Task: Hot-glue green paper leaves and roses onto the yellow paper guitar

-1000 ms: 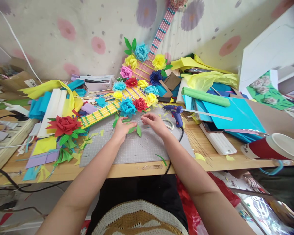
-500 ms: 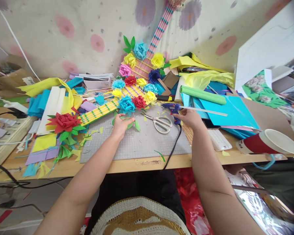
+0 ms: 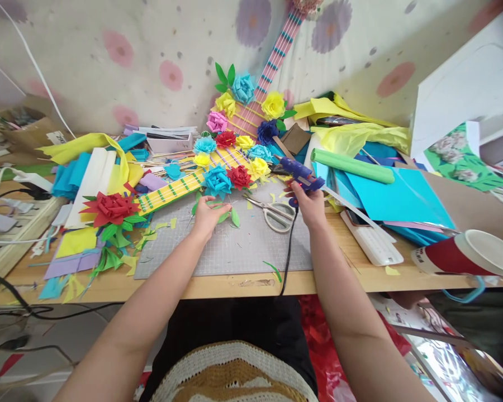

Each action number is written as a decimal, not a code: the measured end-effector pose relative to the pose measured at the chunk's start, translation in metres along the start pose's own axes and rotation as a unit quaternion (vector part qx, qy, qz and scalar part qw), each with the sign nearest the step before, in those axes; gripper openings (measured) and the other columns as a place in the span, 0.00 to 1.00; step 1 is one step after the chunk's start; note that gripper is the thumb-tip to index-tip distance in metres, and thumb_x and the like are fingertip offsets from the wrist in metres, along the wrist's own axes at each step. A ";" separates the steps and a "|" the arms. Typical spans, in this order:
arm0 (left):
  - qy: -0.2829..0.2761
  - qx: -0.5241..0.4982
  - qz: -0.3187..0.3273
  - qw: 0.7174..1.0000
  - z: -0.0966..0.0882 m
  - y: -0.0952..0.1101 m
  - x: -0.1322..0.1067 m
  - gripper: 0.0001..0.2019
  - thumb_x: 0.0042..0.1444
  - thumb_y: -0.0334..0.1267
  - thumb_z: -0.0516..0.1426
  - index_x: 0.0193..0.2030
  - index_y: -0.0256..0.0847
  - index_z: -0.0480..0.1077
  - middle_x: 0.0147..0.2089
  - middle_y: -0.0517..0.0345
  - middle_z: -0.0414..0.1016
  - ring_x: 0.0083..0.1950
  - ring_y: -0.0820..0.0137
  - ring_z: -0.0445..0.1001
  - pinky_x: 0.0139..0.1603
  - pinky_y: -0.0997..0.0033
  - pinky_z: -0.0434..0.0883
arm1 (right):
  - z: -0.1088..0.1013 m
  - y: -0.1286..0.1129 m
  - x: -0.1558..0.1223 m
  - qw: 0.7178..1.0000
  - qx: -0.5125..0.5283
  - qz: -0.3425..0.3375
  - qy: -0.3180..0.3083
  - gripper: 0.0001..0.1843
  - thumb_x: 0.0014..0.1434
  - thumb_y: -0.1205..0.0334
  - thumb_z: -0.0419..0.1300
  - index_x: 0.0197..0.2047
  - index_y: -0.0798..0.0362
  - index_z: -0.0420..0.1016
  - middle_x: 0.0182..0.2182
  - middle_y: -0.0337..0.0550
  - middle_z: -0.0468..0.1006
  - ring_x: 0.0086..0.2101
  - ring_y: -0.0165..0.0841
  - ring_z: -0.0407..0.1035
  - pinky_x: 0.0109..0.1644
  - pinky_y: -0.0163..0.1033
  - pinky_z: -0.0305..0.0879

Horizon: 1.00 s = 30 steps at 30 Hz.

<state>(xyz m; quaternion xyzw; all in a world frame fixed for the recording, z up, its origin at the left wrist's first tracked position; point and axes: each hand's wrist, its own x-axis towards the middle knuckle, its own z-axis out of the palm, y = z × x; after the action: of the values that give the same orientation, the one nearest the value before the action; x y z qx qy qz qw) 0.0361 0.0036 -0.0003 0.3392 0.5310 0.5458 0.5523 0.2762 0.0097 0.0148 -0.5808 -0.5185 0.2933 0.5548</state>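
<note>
My right hand [image 3: 308,202] is closed around the handle of a blue glue gun [image 3: 298,171], lifted off the grey cutting mat [image 3: 238,248], its nozzle pointing left toward the paper flowers. My left hand [image 3: 208,214] rests on the mat with its fingers pinched on small green paper leaves [image 3: 230,215], just below a blue paper flower [image 3: 217,181] and a red one [image 3: 239,176] on a yellow paper guitar [image 3: 171,191]. Scissors [image 3: 276,214] lie on the mat between my hands.
A second flower-covered paper guitar [image 3: 255,100] leans on the wall. A big red paper flower [image 3: 109,207], paper scraps and rolls crowd the left. Green foam roll [image 3: 352,166], blue sheets, a white remote [image 3: 373,244] and a red cup [image 3: 465,255] lie right.
My right hand left the leaves, reached right to the glue gun, grasped it and lifted it back toward the flowers. My left hand stayed on the leaves.
</note>
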 end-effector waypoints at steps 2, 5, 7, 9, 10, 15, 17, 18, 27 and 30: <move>0.000 0.000 0.001 1.000 0.000 -0.001 0.000 0.24 0.38 0.26 0.64 0.38 0.42 0.54 0.29 0.59 0.74 0.31 0.68 0.77 0.39 0.60 0.73 | 0.014 -0.008 -0.011 0.997 0.014 0.001 -0.075 0.24 0.47 0.40 0.58 0.34 0.53 0.73 0.24 0.42 0.74 0.23 0.30 0.66 0.27 0.37 0.62; 0.009 0.013 0.004 1.000 0.000 -0.001 0.001 0.25 0.38 0.26 0.64 0.38 0.41 0.54 0.29 0.59 0.75 0.30 0.68 0.76 0.38 0.61 0.74 | 0.033 -0.010 -0.027 0.986 -0.007 0.016 -0.163 0.23 0.45 0.40 0.60 0.29 0.54 0.71 0.18 0.37 0.68 0.19 0.28 0.61 0.25 0.36 0.59; 0.013 0.017 0.008 1.000 0.000 -0.002 0.002 0.24 0.38 0.26 0.64 0.38 0.41 0.54 0.29 0.59 0.75 0.29 0.69 0.76 0.36 0.62 0.74 | 0.042 -0.007 -0.033 0.980 -0.036 0.011 -0.197 0.23 0.45 0.40 0.60 0.29 0.54 0.71 0.17 0.36 0.67 0.19 0.28 0.60 0.24 0.35 0.58; 0.015 0.012 0.011 1.000 0.000 -0.002 0.003 0.24 0.38 0.25 0.63 0.38 0.41 0.54 0.28 0.59 0.74 0.29 0.69 0.76 0.34 0.64 0.74 | 0.047 -0.004 -0.036 0.976 -0.067 -0.012 -0.209 0.22 0.48 0.40 0.58 0.30 0.54 0.72 0.18 0.37 0.68 0.21 0.30 0.63 0.25 0.35 0.59; 0.015 0.010 0.012 1.000 0.000 -0.002 0.003 0.23 0.39 0.24 0.63 0.38 0.41 0.54 0.27 0.60 0.74 0.28 0.69 0.75 0.33 0.65 0.74 | 0.048 -0.002 -0.036 0.975 -0.080 -0.028 -0.207 0.22 0.49 0.41 0.58 0.32 0.54 0.73 0.19 0.38 0.70 0.23 0.31 0.64 0.26 0.35 0.59; 0.015 0.005 0.006 1.000 0.000 -0.001 0.002 0.23 0.39 0.23 0.62 0.37 0.41 0.54 0.27 0.60 0.74 0.27 0.70 0.75 0.31 0.66 0.74 | 0.041 0.003 -0.033 0.970 -0.136 -0.088 -0.181 0.22 0.52 0.43 0.57 0.37 0.54 0.75 0.29 0.42 0.77 0.30 0.35 0.70 0.33 0.37 0.63; 0.016 0.003 0.004 1.000 -0.001 -0.001 0.002 0.23 0.39 0.24 0.62 0.37 0.41 0.54 0.27 0.60 0.74 0.27 0.70 0.75 0.31 0.65 0.74 | 0.035 0.003 -0.032 0.964 -0.164 -0.096 -0.184 0.22 0.52 0.44 0.56 0.38 0.54 0.76 0.29 0.43 0.77 0.31 0.36 0.71 0.34 0.37 0.64; 0.017 0.003 0.003 1.000 -0.001 -0.001 0.003 0.23 0.39 0.24 0.62 0.37 0.41 0.54 0.27 0.61 0.74 0.27 0.70 0.75 0.32 0.64 0.74 | 0.032 0.002 -0.032 0.961 -0.177 -0.099 -0.189 0.22 0.53 0.44 0.56 0.37 0.54 0.76 0.28 0.43 0.77 0.30 0.36 0.71 0.33 0.37 0.63; 0.028 0.028 0.009 0.999 -0.001 -0.001 0.003 0.24 0.39 0.25 0.63 0.39 0.41 0.55 0.27 0.61 0.74 0.28 0.69 0.75 0.34 0.64 0.74 | 0.026 -0.001 -0.033 0.931 -0.248 -0.155 -0.220 0.23 0.55 0.43 0.54 0.39 0.55 0.75 0.30 0.44 0.77 0.31 0.35 0.70 0.32 0.36 0.62; 0.029 0.029 0.010 0.999 -0.001 -0.001 0.002 0.24 0.39 0.25 0.63 0.39 0.40 0.55 0.27 0.60 0.74 0.28 0.69 0.75 0.33 0.64 0.74 | 0.027 -0.002 -0.033 0.927 -0.250 -0.162 -0.229 0.23 0.55 0.43 0.53 0.39 0.54 0.75 0.30 0.44 0.76 0.32 0.35 0.70 0.32 0.36 0.61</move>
<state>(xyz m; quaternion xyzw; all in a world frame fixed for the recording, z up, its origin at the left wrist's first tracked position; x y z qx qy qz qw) 0.0350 0.0055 -0.0020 0.3442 0.5588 0.5457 0.5210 0.2412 -0.0120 0.0030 -0.5259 -0.7748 0.1854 0.2978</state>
